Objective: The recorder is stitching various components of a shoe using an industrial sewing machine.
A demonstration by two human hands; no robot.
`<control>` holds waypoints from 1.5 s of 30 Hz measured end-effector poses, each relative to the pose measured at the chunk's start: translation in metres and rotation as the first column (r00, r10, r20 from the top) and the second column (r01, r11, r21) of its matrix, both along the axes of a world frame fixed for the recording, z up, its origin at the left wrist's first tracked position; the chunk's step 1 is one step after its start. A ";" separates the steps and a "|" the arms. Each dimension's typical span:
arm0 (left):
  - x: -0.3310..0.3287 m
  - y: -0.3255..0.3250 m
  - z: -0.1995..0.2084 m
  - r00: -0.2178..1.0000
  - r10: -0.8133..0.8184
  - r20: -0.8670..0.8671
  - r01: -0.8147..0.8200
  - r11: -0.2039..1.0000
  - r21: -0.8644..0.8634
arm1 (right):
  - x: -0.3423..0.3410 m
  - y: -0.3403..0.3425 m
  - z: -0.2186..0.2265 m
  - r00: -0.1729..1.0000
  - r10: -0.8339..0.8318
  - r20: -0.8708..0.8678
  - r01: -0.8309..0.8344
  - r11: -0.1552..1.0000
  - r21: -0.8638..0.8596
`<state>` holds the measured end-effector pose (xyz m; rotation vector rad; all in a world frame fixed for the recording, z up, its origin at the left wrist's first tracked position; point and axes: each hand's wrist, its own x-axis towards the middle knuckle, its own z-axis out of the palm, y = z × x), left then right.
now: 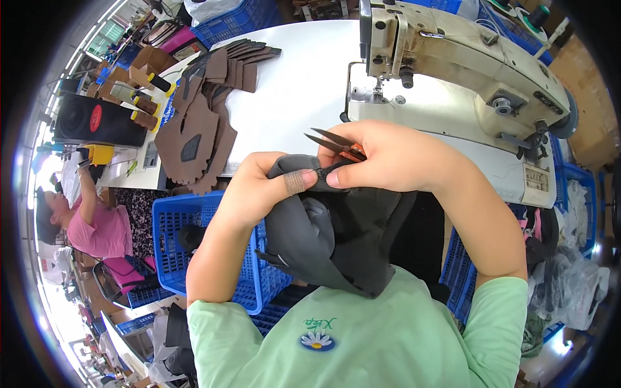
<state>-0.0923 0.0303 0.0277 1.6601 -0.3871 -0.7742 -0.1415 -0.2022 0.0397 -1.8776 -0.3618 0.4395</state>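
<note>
A dark grey fabric piece (362,239), folded and partly sewn-looking, hangs from both my hands in front of my chest. My left hand (268,187), a tan bandage round its thumb, pinches the upper edge of the fabric. Close beside it my right hand (372,155) grips the same edge between thumb and finger. Tucked in the right palm is a pair of small thread snips (339,141), dark blades pointing left and an orange-red part showing. Just beyond my hands stands a cream sewing machine (453,58), its needle area (381,90) apart from the fabric.
Brown cut fabric pieces (194,129) lie stacked on the white table (291,71). Thread cones (147,107) and a black speaker-like box (97,121) are at the left. A blue basket (174,239) stands by my left arm. Another person (97,226) in pink works at far left.
</note>
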 end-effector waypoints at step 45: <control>-0.001 0.014 -0.012 0.992 -0.023 -0.127 0.007 0.992 -0.124 | -0.006 0.008 0.009 0.987 -0.029 -0.155 0.054 0.986 0.155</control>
